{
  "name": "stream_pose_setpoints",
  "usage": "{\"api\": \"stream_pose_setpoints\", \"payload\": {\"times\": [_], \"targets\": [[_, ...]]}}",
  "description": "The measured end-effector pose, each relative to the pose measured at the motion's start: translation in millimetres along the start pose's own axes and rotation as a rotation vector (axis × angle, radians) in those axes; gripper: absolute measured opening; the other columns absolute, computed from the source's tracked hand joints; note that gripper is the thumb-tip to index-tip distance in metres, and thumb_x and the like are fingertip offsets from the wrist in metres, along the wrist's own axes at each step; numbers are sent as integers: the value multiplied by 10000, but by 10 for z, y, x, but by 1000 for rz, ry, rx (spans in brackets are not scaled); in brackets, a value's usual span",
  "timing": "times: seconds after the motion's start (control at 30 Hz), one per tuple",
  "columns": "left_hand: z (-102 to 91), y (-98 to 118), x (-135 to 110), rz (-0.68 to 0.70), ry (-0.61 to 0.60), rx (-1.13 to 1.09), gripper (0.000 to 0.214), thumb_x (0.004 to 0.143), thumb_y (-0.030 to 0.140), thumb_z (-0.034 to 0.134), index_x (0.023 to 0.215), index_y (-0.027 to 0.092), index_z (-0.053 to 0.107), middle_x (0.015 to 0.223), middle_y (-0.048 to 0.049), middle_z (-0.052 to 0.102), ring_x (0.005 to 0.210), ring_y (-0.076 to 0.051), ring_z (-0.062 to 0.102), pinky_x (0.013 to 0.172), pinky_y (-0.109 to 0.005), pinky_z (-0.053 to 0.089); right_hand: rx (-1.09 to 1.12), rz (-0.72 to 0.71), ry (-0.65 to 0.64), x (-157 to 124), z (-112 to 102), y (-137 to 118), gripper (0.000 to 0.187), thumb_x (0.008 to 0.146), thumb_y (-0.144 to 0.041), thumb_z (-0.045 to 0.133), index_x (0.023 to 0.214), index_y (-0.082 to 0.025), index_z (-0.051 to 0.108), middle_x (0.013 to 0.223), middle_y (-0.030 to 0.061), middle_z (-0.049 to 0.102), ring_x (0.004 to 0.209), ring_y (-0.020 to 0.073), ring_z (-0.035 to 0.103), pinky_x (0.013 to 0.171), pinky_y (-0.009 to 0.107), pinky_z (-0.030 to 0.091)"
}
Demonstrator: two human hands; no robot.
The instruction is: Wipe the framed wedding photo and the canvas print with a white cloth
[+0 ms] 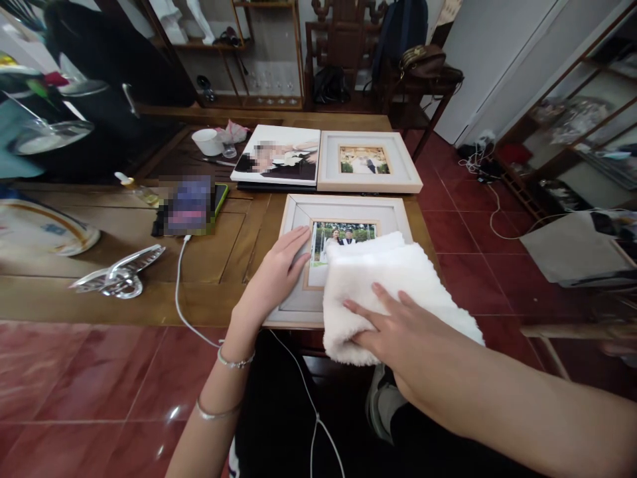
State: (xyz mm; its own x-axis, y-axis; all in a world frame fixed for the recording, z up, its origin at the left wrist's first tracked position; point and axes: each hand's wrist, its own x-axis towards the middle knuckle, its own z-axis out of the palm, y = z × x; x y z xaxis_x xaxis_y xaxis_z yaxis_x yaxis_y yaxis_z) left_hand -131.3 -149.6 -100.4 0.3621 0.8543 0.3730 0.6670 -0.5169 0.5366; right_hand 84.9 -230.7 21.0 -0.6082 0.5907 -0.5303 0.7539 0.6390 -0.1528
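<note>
The counter [233, 259] carried the frame [318, 255], face up at its near right end. Your cloth [368, 265] covered the frame's near right part, leaving its left and far parts uncovered. Your right hand [393, 325] pressed on the cloth, fingers apart; your left hand [276, 265] lay flat along the left edge, clamped on nothing. The work looked underway; how much was done couldn't be told.

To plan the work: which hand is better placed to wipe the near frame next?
Probably the right hand: it lies on the cloth, which covers part of the near frame. The left hand rests on the frame's left side, without cloth.
</note>
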Motion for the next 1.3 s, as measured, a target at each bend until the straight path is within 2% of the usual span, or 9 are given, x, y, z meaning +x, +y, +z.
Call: {"api": "stream_pose_setpoints", "payload": {"times": [0.07, 0.17, 0.33, 0.4, 0.57, 0.73, 0.9, 1.07, 1.3], "targets": [[4, -12, 0, 7, 1, -1, 425, 985, 231, 465, 1398, 145, 514, 1449, -143, 534, 1381, -235, 465, 1179, -464, 370, 15, 7, 84, 25, 60, 6, 683, 711, -27, 581, 1353, -260, 607, 1557, 63, 396, 1381, 494, 366, 1007, 676, 445], [10, -24, -1, 7, -4, 6, 425, 985, 227, 472, 1394, 123, 519, 1444, -152, 536, 1381, -236, 466, 1183, -450, 367, 1, 84, 175, 204, 169, 136, 738, 731, -25, 572, 1424, -276, 532, 1614, 80, 285, 1430, 507, 253, 1049, 699, 373], [12, -23, -6, 14, 0, 2, 429, 994, 241, 464, 1394, 95, 519, 1442, -161, 535, 1384, -237, 461, 1189, -428, 362, -129, 141, 444, 650, 210, 592, 729, 776, -31, 506, 1468, -256, 475, 1645, 75, 189, 1474, 486, 109, 1099, 756, 199], [9, -20, -6, 16, -7, -1, 425, 1005, 245, 439, 1397, 102, 517, 1450, -157, 528, 1391, -233, 452, 1193, -434, 356, -156, 131, 490, 790, 152, 770, 735, 778, -34, 491, 1479, -252, 457, 1647, 61, 178, 1480, 478, 76, 1096, 775, 165], [1, -7, -2, 9, 0, -3, 418, 1012, 242, 412, 1394, 113, 522, 1446, -155, 533, 1381, -234, 464, 1185, -450, 370, -165, 69, 402, 841, 11, 891, 691, 777, -5, 452, 1431, -217, 524, 1631, 60, 236, 1483, 469, 56, 1095, 780, 159], [8, -2, -3, 14, 11, 1, 413, 1002, 220, 428, 1382, 96, 532, 1433, -157, 546, 1377, -239, 470, 1183, -454, 371, -79, -42, 206, 440, -23, 517, 705, 764, 20, 455, 1404, -259, 556, 1607, 48, 297, 1474, 466, 140, 1087, 769, 221], [20, -14, 0, 22, 18, 3, 410, 1005, 225, 421, 1377, 100, 539, 1429, -159, 549, 1376, -240, 472, 1181, -462, 371, 44, -172, -15, 41, -63, 166, 671, 754, 5, 468, 1368, -236, 594, 1604, 31, 292, 1473, 445, 171, 1103, 734, 268], [18, -42, 0, 41, 5, -2, 419, 1016, 211, 367, 1379, 93, 539, 1433, -161, 545, 1383, -238, 464, 1180, -477, 372, 86, -179, 92, 149, 46, 224, 670, 784, -19, 450, 1402, -256, 558, 1620, 13, 252, 1489, 413, 126, 1128, 708, 248], [27, -83, 0, 70, 3, -4, 418, 1012, 207, 367, 1384, 122, 537, 1438, -152, 543, 1389, -248, 456, 1170, -510, 378, -102, 11, 423, 781, 88, 717, 739, 769, -4, 470, 1471, -237, 469, 1645, 65, 173, 1495, 428, 76, 1137, 725, 162]]}}
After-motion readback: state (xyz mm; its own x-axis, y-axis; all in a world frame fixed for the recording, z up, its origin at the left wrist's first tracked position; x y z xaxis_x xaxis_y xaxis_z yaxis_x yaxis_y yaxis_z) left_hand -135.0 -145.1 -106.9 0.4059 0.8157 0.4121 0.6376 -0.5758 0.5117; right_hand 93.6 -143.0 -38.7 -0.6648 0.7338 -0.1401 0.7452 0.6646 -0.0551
